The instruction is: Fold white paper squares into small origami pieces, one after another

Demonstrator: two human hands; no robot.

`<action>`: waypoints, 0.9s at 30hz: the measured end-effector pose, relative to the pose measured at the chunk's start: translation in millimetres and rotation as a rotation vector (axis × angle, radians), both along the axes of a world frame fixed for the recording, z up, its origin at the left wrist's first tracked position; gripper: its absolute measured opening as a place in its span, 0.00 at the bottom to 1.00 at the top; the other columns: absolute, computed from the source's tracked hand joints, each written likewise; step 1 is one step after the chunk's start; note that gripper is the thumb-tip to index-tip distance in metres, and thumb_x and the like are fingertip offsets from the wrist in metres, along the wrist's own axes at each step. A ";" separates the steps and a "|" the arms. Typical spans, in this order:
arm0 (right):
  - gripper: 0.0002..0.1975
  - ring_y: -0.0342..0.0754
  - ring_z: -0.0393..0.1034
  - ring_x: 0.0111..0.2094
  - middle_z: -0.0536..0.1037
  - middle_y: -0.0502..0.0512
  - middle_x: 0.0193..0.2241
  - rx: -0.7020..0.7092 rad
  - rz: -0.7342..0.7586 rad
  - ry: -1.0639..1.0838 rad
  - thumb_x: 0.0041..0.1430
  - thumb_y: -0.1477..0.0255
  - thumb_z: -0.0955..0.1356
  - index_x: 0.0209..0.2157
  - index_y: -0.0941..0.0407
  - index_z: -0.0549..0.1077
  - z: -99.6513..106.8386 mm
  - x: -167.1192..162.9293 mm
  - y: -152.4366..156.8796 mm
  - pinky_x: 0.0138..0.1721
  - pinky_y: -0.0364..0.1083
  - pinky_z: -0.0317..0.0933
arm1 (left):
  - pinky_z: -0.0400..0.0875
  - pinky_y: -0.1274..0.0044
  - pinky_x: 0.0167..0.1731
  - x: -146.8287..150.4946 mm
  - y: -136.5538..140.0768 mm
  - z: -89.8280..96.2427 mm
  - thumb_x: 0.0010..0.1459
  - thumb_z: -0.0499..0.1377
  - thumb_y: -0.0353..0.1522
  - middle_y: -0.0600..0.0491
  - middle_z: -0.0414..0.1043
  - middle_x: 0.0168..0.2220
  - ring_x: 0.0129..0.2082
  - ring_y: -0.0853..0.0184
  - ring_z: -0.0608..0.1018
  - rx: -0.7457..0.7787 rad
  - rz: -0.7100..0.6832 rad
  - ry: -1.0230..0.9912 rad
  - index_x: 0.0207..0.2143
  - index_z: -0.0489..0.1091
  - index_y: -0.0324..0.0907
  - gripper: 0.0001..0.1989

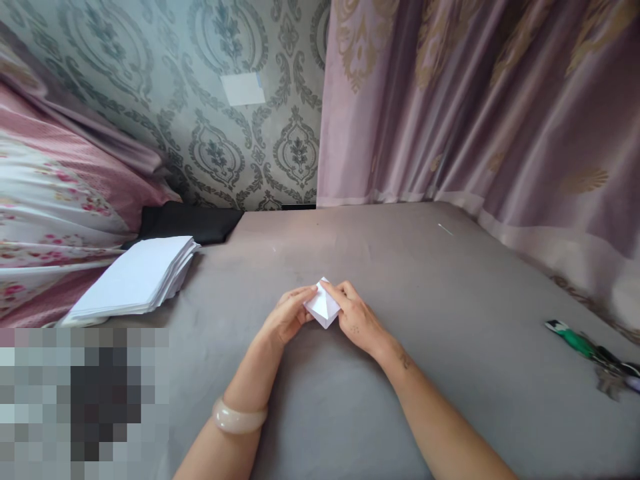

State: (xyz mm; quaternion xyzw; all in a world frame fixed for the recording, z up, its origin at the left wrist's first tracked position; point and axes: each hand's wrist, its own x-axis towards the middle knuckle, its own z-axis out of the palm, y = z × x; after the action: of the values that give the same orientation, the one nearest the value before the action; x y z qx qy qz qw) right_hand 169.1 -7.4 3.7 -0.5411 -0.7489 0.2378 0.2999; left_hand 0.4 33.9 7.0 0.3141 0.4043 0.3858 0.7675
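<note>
A small piece of folded white paper point(324, 307), roughly diamond-shaped with creases meeting down its face, is held just above the grey surface between both hands. My left hand point(293, 312) is closed on its left edge, thumb on top and fingers beneath. On the opposite edge, my right hand point(357, 317) grips the paper, with the thumb or index finger lying near its upper corner. The fingers under the paper are partly hidden. A pale bangle point(239, 417) circles my left wrist.
A thick stack of white paper point(137, 277) lies at the left, before a black folded item point(193, 223). Keys with a green tag point(577, 341) rest at the right on the grey cloth-covered surface point(380, 247). Purple curtains point(410, 120) hang behind. A blurred patch covers the lower left.
</note>
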 end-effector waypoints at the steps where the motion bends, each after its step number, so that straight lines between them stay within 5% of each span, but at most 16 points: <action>1: 0.35 0.45 0.68 0.40 0.67 0.54 0.44 -0.008 0.021 0.010 0.54 0.84 0.57 0.61 0.43 0.57 0.5 0.7 -0.3 0.46 0.47 0.62 | 0.69 0.78 0.29 1.8 -0.2 -1.8 0.45 0.66 0.35 0.49 0.75 0.28 0.26 0.70 0.74 0.018 0.032 0.053 0.35 0.75 0.34 0.15; 6: 0.33 0.47 0.67 0.48 0.71 0.55 0.49 -0.132 0.030 0.348 0.48 0.85 0.59 0.56 0.50 0.65 6.7 11.9 8.1 0.51 0.49 0.60 | 0.66 0.80 0.28 3.7 -0.4 -4.6 0.44 0.68 0.39 0.50 0.76 0.29 0.26 0.71 0.74 0.141 0.088 0.140 0.38 0.75 0.36 0.20; 11: 0.15 0.48 0.72 0.39 0.79 0.56 0.38 -0.378 -0.176 0.734 0.55 0.66 0.65 0.42 0.57 0.75 13.3 11.9 14.1 0.41 0.48 0.65 | 0.65 0.80 0.28 7.6 -6.6 3.3 0.46 0.66 0.42 0.47 0.77 0.32 0.27 0.69 0.75 0.266 -0.041 0.183 0.40 0.75 0.36 0.22; 19: 0.17 0.43 0.68 0.26 0.79 0.53 0.27 -0.410 -0.212 0.842 0.47 0.59 0.71 0.32 0.59 0.78 12.5 4.3 8.8 0.28 0.42 0.59 | 0.65 0.80 0.26 15.3 -14.3 8.8 0.45 0.67 0.41 0.51 0.75 0.25 0.23 0.71 0.74 0.288 -0.098 0.168 0.35 0.71 0.35 0.20; 27: 0.20 0.45 0.70 0.26 0.79 0.54 0.27 -0.447 -0.345 0.921 0.42 0.58 0.73 0.32 0.59 0.78 3.9 8.2 15.7 0.29 0.43 0.62 | 0.72 0.76 0.33 7.2 -12.3 8.6 0.44 0.68 0.39 0.47 0.77 0.31 0.30 0.65 0.78 0.234 -0.138 0.252 0.35 0.75 0.34 0.19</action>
State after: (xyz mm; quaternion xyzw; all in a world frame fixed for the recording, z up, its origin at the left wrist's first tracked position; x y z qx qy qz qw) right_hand 177.3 8.4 7.6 -0.5466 -0.3710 0.5514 0.5095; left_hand 7.6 21.6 15.6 0.4741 0.4269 0.3342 0.6937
